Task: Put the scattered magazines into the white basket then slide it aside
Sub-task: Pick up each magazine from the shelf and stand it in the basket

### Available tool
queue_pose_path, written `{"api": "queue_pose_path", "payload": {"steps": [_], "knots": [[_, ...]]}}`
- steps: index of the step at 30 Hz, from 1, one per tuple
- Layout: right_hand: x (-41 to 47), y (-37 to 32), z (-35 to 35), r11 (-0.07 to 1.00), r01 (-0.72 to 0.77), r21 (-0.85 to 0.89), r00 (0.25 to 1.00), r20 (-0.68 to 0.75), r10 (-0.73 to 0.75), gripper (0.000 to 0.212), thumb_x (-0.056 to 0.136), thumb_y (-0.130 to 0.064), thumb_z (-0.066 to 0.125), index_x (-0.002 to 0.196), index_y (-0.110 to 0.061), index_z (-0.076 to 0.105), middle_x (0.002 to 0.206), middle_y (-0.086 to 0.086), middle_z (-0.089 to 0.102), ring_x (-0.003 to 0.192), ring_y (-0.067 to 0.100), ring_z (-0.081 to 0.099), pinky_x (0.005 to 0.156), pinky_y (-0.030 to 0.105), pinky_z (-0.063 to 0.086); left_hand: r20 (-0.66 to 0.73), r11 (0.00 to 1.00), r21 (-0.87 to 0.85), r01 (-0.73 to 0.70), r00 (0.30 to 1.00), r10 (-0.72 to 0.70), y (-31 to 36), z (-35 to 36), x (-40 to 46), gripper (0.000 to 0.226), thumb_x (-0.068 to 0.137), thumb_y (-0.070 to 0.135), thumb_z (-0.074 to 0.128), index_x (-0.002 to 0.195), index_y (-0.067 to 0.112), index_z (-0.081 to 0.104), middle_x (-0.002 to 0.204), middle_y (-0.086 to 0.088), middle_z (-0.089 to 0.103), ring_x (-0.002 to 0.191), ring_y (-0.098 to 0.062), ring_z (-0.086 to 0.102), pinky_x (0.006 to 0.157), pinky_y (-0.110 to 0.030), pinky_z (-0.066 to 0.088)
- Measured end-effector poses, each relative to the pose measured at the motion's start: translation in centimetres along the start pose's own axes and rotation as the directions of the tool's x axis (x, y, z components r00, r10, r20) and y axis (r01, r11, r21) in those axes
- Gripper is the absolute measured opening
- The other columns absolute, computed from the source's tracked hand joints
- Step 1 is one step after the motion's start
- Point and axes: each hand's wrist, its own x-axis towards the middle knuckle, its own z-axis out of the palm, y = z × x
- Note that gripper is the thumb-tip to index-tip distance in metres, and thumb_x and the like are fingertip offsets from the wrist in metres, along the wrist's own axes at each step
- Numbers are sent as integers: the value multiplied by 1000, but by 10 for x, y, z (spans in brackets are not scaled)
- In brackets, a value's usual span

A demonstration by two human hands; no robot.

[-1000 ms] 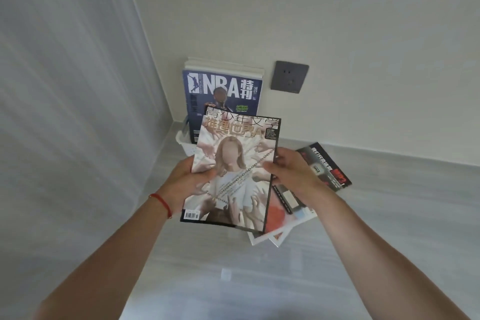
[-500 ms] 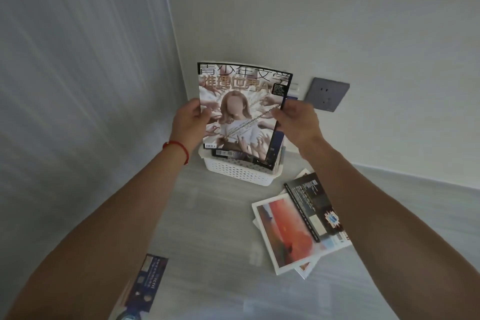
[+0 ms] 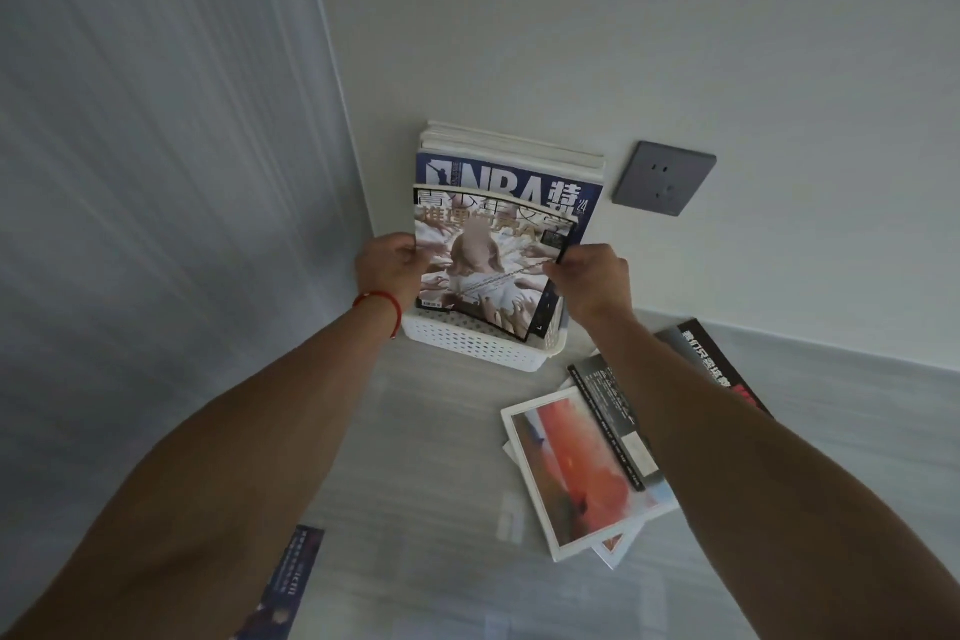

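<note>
Magazine held upright over the white basket

Left hand (image 3: 390,269) and right hand (image 3: 592,278) pinch the pale-cover magazine (image 3: 485,265) by its side edges, its bottom edge inside the white basket (image 3: 467,343), before the NBA magazine (image 3: 511,179). More magazines (image 3: 587,463) lie on the floor

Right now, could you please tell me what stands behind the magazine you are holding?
Behind the held magazine, an NBA magazine stands upright in the white basket, with more white-edged issues behind it. Its lower cover is hidden.
</note>
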Motion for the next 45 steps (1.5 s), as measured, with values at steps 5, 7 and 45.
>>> {"api": "queue_pose_path", "payload": {"steps": [5,7,45], "knots": [[5,-2,15,1000,-18,22,1000,5,18,19,89,-14,61,81,-11,78,76,10,76,83,34,70,73,38,59,8,986,127,103,994,-105,-12,8,17,30,92,38,72,100,11,80,93,-6,75,91,-22,68,71,-23,46],[7,-1,18,1000,-11,3,1000,14,11,20,84,-9,56,82,-10,76,74,8,75,82,34,67,70,35,56,26,979,161,122,992,-127,-13,9,24,33,91,42,71,99,11,79,89,-8,74,91,-27,71,72,-27,49],[-228,317,-138,989,7,-146,996,88,6,59,86,19,43,130,-11,67,138,3,61,129,18,57,110,13,35,793,294,561,-774,604,75,-57,199,-322,70,103,46,49,162,38,13,172,-10,8,159,-38,8,127,-59,13]]}}
